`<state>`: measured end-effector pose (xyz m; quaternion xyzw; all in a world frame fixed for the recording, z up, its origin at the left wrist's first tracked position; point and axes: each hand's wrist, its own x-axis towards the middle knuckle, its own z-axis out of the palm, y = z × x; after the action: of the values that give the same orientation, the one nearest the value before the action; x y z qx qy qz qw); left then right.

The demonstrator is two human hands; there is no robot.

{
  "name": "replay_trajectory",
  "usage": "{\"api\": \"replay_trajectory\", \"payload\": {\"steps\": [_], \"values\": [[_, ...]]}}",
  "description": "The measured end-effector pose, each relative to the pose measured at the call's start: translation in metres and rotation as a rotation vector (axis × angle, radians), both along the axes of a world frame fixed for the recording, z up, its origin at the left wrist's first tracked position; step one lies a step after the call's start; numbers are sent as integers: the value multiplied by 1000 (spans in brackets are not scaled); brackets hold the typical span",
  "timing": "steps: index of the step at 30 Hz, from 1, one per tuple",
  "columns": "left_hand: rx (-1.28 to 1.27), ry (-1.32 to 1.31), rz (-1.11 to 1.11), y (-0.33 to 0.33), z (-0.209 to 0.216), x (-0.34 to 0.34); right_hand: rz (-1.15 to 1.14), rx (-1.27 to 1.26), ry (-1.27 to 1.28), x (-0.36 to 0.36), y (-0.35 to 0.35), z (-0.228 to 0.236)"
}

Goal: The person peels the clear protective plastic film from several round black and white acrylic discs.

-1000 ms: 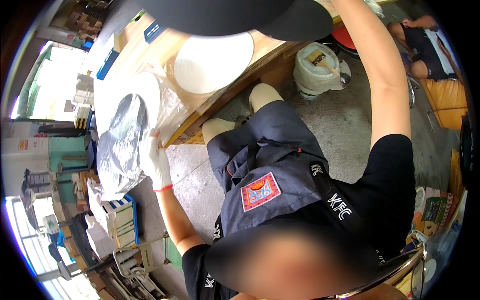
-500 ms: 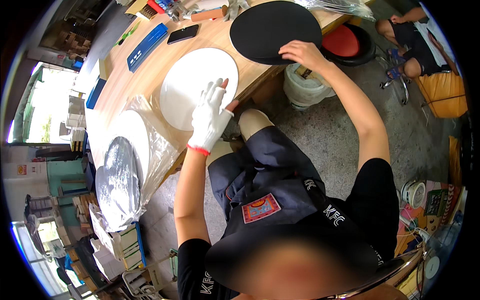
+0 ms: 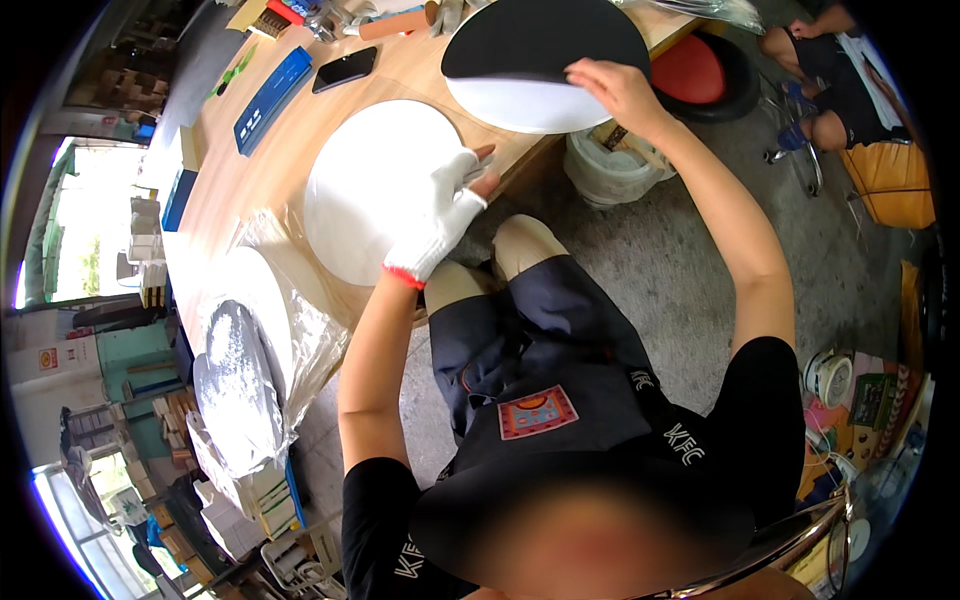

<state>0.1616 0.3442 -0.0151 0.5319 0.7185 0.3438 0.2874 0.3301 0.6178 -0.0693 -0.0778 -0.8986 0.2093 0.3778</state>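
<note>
Black round sheet (image 3: 548,38): in the head view there is one, beyond and to the right of the white disc (image 3: 360,190), its nearer part giving way to a pale half-round area (image 3: 530,105); whether that is its own underside or another disc below cannot be told. One white disc lies bare on the table (image 3: 215,215). Left of it, one black disc (image 3: 240,390) and one white round piece (image 3: 262,280) lie in clear plastic. Beyond it are one phone (image 3: 345,69) and one long blue box (image 3: 273,100); a second blue box (image 3: 180,190) stands to its left. One bucket (image 3: 612,175) and one red-seated stool (image 3: 690,78) are to its right, and one seated person (image 3: 840,90) is farther right.

The bare right hand (image 3: 622,95), right of the white disc, has its fingers close together, tips against the border between black and pale; the thumb is hidden, so whether they pinch the sheet cannot be told. The gloved left hand (image 3: 437,212), over the white disc's near right edge, is loosely parted, thumb away from fingers, with nothing seen in it; contact with the disc cannot be told.

The right arm bends at the elbow, its hand angled back leftward toward the sheet. The left forearm rises from below the white disc, fingers pointing right.
</note>
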Motion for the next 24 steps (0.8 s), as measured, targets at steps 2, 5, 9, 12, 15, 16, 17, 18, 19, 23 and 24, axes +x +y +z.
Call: {"api": "replay_trajectory", "payload": {"steps": [2, 5, 9, 12, 15, 16, 17, 18, 19, 23, 24], "values": [[90, -636, 117, 27, -9, -4, -113, -41, 89, 2, -2, 20], [152, -1414, 382, 68, 7, -18, 36, 178, 111, 19, -29, 48], [113, -1075, 729, 96, -23, -53, 155, 279, 1, 35, -78, 32], [104, -993, 635, 101, -2, -45, 163, 46, -70, 43, -68, 27], [276, -831, 249, 100, 34, -52, -204, -305, 171, 36, -5, 16], [325, -806, 192, 101, 49, -52, -280, -526, 263, 35, 22, 14], [377, -778, 140, 103, 64, -51, -346, -747, 358, 33, 46, 13], [437, -785, 23, 103, 92, -34, -335, -904, 400, 32, 65, 13], [501, -787, -95, 100, 115, -19, -314, -1058, 441, 29, 78, 21], [598, -336, -58, 93, 136, -50, 432, -1305, 546, 14, 59, 78], [531, -200, 20, 96, 128, -76, 390, -1240, 595, 11, 62, 81]]}}
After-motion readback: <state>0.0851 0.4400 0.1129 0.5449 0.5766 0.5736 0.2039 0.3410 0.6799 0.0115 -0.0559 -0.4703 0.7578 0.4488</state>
